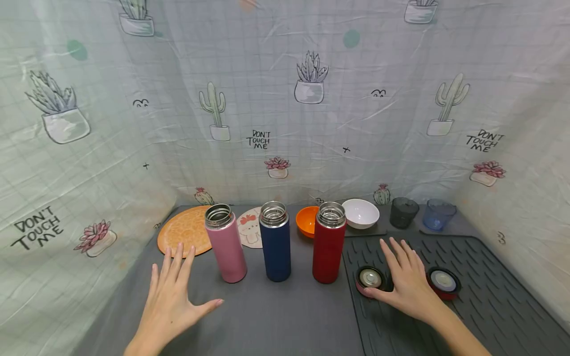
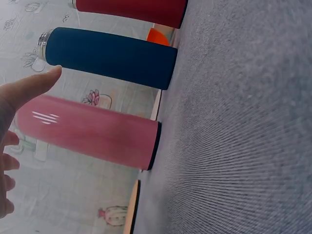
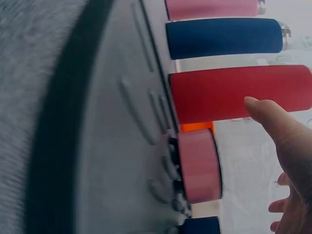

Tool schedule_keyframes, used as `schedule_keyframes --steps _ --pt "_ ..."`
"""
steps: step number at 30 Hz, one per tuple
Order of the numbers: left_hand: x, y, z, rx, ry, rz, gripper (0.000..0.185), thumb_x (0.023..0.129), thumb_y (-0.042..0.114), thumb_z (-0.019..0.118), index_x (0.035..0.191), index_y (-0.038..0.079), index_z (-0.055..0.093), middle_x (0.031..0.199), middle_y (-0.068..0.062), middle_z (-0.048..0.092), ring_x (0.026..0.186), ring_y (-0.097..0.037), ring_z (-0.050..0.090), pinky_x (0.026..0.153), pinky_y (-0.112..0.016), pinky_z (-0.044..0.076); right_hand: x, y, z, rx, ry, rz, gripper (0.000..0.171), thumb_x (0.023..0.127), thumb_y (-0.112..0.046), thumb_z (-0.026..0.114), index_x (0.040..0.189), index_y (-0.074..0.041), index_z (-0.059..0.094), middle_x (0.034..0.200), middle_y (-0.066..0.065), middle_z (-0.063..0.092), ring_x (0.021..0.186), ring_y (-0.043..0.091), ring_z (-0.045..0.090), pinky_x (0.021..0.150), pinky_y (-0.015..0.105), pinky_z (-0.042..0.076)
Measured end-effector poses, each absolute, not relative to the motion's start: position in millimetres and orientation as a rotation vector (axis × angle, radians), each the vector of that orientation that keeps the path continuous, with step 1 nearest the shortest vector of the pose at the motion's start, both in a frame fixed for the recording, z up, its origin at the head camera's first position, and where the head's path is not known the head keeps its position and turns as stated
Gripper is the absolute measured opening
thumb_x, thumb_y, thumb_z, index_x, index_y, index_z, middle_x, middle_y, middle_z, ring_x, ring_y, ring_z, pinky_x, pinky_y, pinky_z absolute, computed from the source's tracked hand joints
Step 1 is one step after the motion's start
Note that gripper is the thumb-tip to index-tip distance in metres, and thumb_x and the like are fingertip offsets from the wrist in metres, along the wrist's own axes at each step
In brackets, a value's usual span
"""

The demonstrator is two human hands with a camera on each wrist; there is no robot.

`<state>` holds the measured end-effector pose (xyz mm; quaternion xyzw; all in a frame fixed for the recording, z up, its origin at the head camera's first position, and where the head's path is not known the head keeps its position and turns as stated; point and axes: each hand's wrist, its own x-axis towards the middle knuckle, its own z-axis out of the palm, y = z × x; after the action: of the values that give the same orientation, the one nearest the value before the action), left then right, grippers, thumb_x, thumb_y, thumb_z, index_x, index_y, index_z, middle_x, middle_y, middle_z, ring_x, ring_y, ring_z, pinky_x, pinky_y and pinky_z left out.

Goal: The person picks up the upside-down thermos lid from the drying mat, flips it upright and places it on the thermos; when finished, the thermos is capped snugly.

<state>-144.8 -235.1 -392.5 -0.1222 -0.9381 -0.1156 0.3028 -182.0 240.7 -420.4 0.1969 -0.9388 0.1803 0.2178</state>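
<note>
Three lidless flasks stand upright in a row: a pink flask (image 1: 227, 249), a navy blue flask (image 1: 277, 252) and a red flask (image 1: 328, 252), their steel mouths showing. My left hand (image 1: 171, 296) is spread with nothing in it, nearest to the pink flask. Above the ribbed mat, my right hand (image 1: 407, 287) is also spread and holds nothing. A pink lid (image 1: 370, 278) lies upside down by its thumb, and a red lid (image 1: 443, 282) lies to its right. In the right wrist view a navy lid (image 3: 202, 225) shows beyond the pink one; my hand mostly hides it in the head view.
The dark drying mat (image 1: 485, 296) covers the right of the grey table. Along the back are an orange round board (image 1: 184, 230), a round board with a cartoon print (image 1: 250, 230), an orange bowl (image 1: 306, 221), a white bowl (image 1: 360, 213), a black cup (image 1: 403, 212) and a blue cup (image 1: 438, 214).
</note>
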Motion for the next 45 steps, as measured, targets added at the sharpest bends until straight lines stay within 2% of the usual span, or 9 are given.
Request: schedule_keyframes --steps 6,10,15,21,25,32,36,45 --pt "-140.5 -231.0 -394.1 -0.345 -2.485 -0.379 0.118 0.053 0.061 0.077 0.145 0.009 0.024 0.149 -0.015 0.021 0.138 -0.029 0.008 0.108 -0.052 0.004 -187.2 235.7 -430.3 0.542 -2.644 0.539 0.105 0.066 -0.056 0.073 0.145 -0.01 0.021 0.141 0.024 0.026 0.128 0.046 0.018 0.094 0.067 0.015" --pt "-137.6 -226.4 -394.4 -0.349 -2.496 -0.487 0.116 0.055 0.057 0.079 0.145 0.008 0.024 0.147 -0.017 0.025 0.136 -0.03 0.017 0.108 -0.047 0.014 -189.2 234.8 -434.7 0.558 -2.655 0.514 0.104 0.067 -0.057 0.072 0.145 -0.009 0.023 0.135 0.023 0.035 0.124 0.044 0.024 0.092 0.065 0.019" --pt "-136.0 -220.3 -393.3 -0.292 -2.567 -0.604 0.113 0.058 0.061 0.076 0.145 0.009 0.025 0.145 -0.015 0.03 0.132 -0.032 0.027 0.097 -0.053 0.032 -193.0 235.7 -436.4 0.584 -2.671 0.484 0.099 0.068 -0.053 0.073 0.142 -0.004 0.028 0.125 0.019 0.049 0.117 0.04 0.039 0.09 0.062 0.028" --pt "-134.4 -216.1 -393.9 -0.207 -2.672 -0.678 0.107 0.059 0.066 0.072 0.141 0.01 0.032 0.136 -0.014 0.04 0.122 -0.032 0.04 0.088 -0.056 0.039 -196.1 234.8 -438.3 0.605 -2.685 0.444 0.079 0.072 -0.046 0.073 0.129 0.0 0.045 0.108 0.013 0.059 0.103 0.035 0.052 0.085 0.059 0.035" --pt "-135.0 -213.1 -394.9 -0.183 -2.739 -0.71 0.102 0.06 0.067 0.07 0.139 0.012 0.036 0.129 -0.01 0.045 0.114 -0.029 0.046 0.085 -0.053 0.042 -197.4 234.2 -441.3 0.61 -2.634 0.433 0.067 0.072 -0.042 0.075 0.119 0.001 0.053 0.103 0.011 0.06 0.099 0.033 0.054 0.085 0.057 0.036" --pt "-138.1 -207.2 -398.5 -0.227 -2.763 -0.808 0.084 0.066 0.059 0.072 0.13 0.011 0.047 0.125 -0.007 0.05 0.113 -0.028 0.049 0.086 -0.052 0.042 -199.0 232.6 -443.3 0.619 -2.579 0.479 0.062 0.069 -0.042 0.077 0.112 -0.001 0.058 0.106 0.011 0.061 0.101 0.031 0.054 0.087 0.054 0.035" --pt "-140.6 -203.7 -398.8 -0.202 -2.809 -0.863 0.077 0.069 0.056 0.071 0.129 0.012 0.049 0.122 -0.006 0.053 0.112 -0.026 0.05 0.088 -0.052 0.042 -197.7 227.6 -438.7 0.628 -2.569 0.519 0.063 0.069 -0.043 0.077 0.112 -0.002 0.058 0.106 0.01 0.061 0.099 0.029 0.056 0.085 0.053 0.038" --pt "-145.0 -194.0 -400.8 -0.323 -2.727 -1.094 0.057 0.076 0.04 0.073 0.123 0.014 0.054 0.11 0.006 0.063 0.106 -0.015 0.056 0.085 -0.041 0.047 -187.9 208.5 -423.1 0.62 -2.573 0.547 0.067 0.066 -0.044 0.078 0.116 -0.005 0.055 0.106 0.005 0.06 0.094 0.022 0.058 0.081 0.049 0.042"
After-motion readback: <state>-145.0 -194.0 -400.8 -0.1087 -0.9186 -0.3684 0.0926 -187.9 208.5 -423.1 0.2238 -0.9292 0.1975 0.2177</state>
